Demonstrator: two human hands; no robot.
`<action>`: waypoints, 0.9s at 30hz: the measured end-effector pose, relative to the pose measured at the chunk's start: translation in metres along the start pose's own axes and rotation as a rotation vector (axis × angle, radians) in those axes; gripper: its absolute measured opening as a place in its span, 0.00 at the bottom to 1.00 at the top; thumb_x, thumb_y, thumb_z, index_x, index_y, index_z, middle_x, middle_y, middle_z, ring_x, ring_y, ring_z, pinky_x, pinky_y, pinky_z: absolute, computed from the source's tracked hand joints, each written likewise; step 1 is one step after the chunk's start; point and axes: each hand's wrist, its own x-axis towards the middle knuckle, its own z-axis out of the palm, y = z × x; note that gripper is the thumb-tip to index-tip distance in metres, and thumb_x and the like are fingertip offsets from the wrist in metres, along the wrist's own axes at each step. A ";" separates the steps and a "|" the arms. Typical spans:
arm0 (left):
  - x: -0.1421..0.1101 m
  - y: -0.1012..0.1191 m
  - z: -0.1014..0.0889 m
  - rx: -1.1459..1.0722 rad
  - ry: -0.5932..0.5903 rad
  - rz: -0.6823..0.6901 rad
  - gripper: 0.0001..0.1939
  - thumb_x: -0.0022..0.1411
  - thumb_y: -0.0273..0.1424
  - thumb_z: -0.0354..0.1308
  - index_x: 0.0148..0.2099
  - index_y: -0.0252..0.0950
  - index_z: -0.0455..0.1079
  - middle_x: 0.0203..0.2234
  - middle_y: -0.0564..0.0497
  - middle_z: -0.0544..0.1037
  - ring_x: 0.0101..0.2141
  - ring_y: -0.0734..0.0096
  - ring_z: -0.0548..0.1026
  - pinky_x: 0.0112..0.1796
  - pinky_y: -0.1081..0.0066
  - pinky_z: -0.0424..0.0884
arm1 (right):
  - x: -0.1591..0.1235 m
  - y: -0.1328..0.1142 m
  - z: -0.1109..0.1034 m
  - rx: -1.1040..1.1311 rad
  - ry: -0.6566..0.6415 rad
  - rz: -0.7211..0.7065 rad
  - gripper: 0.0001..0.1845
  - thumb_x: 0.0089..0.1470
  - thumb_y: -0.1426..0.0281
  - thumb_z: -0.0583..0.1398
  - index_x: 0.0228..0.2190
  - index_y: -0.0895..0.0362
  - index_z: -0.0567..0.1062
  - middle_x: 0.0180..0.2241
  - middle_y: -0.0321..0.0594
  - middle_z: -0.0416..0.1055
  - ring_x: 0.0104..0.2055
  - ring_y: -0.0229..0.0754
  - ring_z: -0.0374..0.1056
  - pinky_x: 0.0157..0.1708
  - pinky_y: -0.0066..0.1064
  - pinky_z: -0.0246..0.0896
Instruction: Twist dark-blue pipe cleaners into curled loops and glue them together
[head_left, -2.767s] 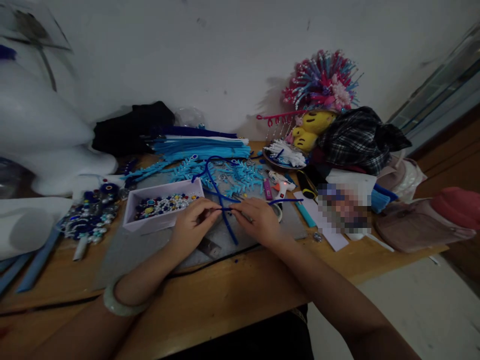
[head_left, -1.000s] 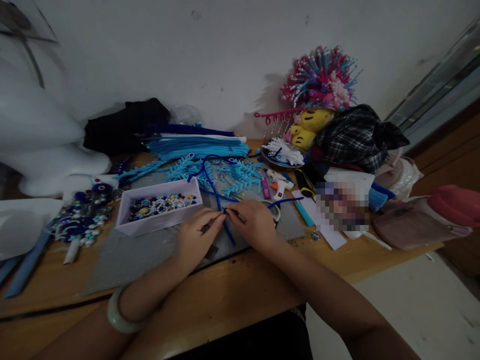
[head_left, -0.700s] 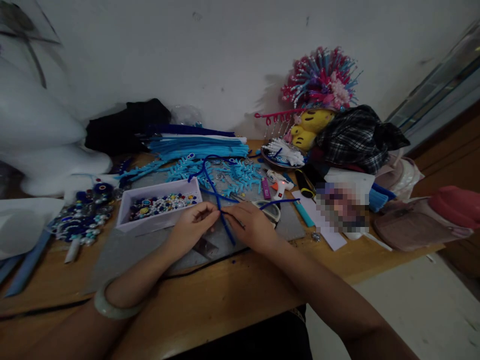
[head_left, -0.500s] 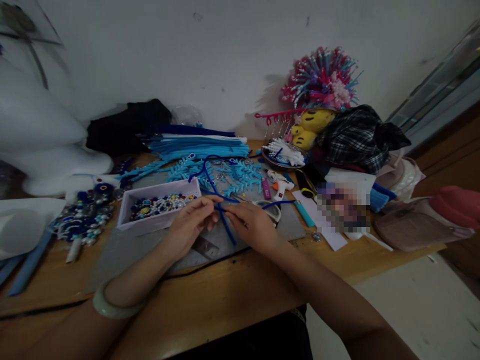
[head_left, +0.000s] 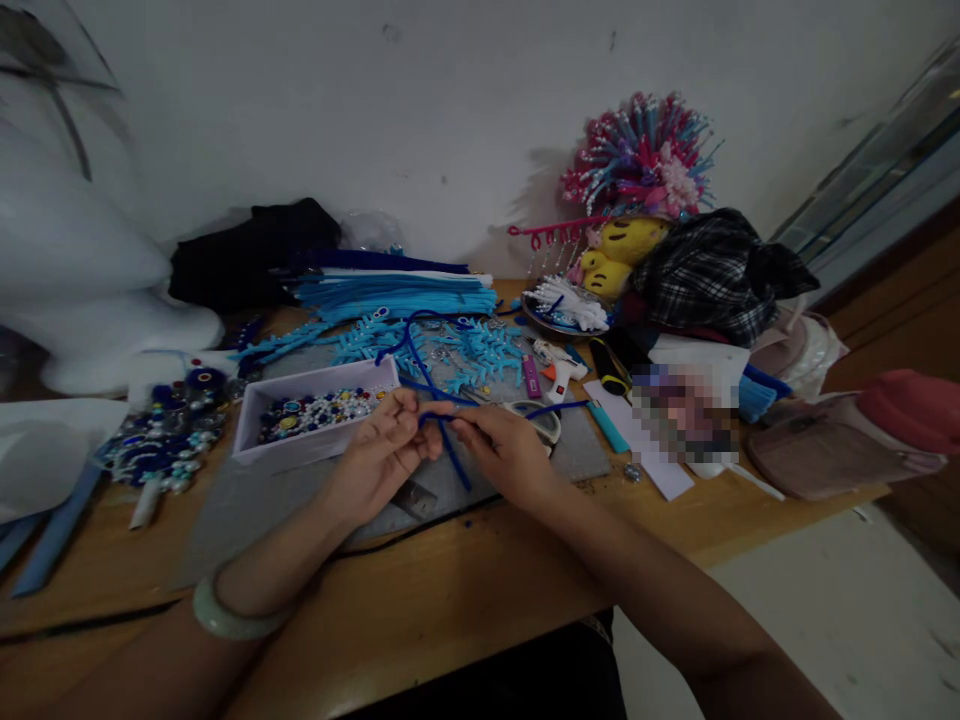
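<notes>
In the head view my left hand (head_left: 382, 445), a pale bangle on its wrist, is closed with thumb and fingers on a bent end of a dark blue pipe cleaner (head_left: 433, 409). My right hand (head_left: 510, 450) pinches the same stem just to the right; what looks like its tail stretches right past the hand. Another dark blue pipe cleaner (head_left: 456, 465) lies slantwise behind and below the fingers. Next to my left hand stands a white box (head_left: 259, 450) of beads and pearls. Scissors (head_left: 551, 425), partly hidden, lie beyond my right hand.
Light blue branch-shaped pieces (head_left: 480, 352) and a pipe cleaner bundle (head_left: 397, 292) lie behind. A glue gun (head_left: 561, 368), a teal lighter (head_left: 609, 428) and a bowl (head_left: 534, 318) are to the right. A black cord (head_left: 375, 546) crosses the table's front.
My left fingers have turned and opened up somewhat around the stem, and its end now curves upward between them. My right hand has barely shifted.
</notes>
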 end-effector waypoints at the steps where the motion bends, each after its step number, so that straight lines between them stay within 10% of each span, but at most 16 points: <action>1: 0.000 0.000 0.000 -0.001 0.004 -0.003 0.07 0.50 0.28 0.59 0.31 0.38 0.63 0.34 0.53 0.76 0.23 0.77 0.70 0.27 0.74 0.66 | 0.000 0.000 0.000 0.007 0.011 0.000 0.12 0.55 0.70 0.51 0.34 0.59 0.73 0.29 0.39 0.73 0.31 0.35 0.67 0.31 0.26 0.60; 12: -0.003 -0.007 0.002 0.105 0.044 0.039 0.04 0.48 0.32 0.61 0.26 0.38 0.71 0.30 0.54 0.75 0.24 0.77 0.69 0.29 0.75 0.66 | -0.001 0.000 0.002 0.003 -0.033 -0.003 0.12 0.56 0.69 0.50 0.34 0.57 0.72 0.31 0.39 0.73 0.34 0.36 0.67 0.34 0.27 0.60; 27: 0.003 -0.007 -0.001 0.099 0.064 -0.148 0.03 0.50 0.24 0.59 0.26 0.34 0.73 0.23 0.51 0.74 0.24 0.78 0.68 0.26 0.78 0.65 | 0.010 0.012 -0.031 -0.299 -0.244 -0.355 0.12 0.56 0.69 0.50 0.35 0.58 0.72 0.32 0.41 0.70 0.37 0.39 0.63 0.38 0.33 0.58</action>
